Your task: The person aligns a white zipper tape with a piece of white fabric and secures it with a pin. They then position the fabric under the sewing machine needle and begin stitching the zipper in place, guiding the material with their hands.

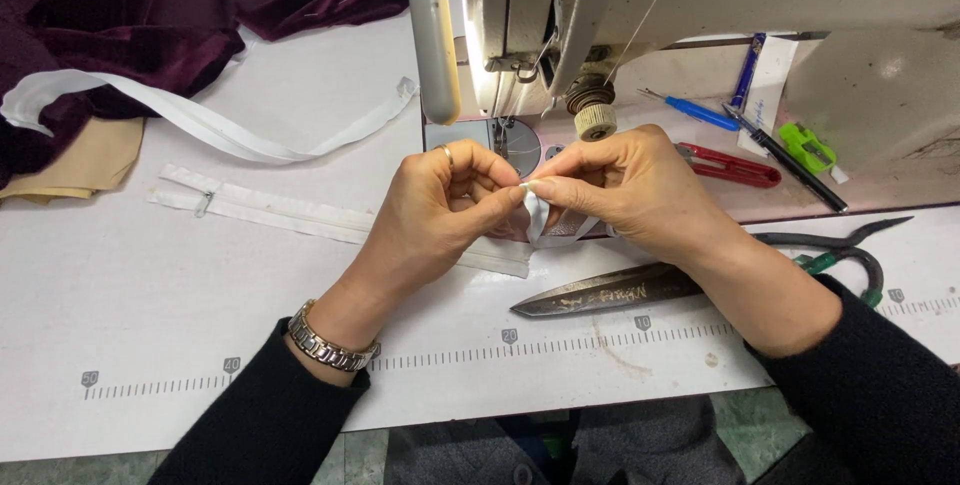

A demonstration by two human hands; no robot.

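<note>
Head view: left hand (440, 200) and right hand (625, 185) meet fingertip to fingertip, both pinching the free end of a white zipper (300, 213). Its long axis runs away leftward from the grip, flat on the white table (150, 325); the slider sits far left, so the left hand is nearer. Just below the right wrist lie big scissors (690, 280), blade pointing left. The sewing machine (600, 5) stands directly behind the grip; dark red velvet (120, 15) far left.

White desk (150, 345) with printed ruler scale along front edge, greenish tiled floor (740, 425) below, bright even light.
</note>
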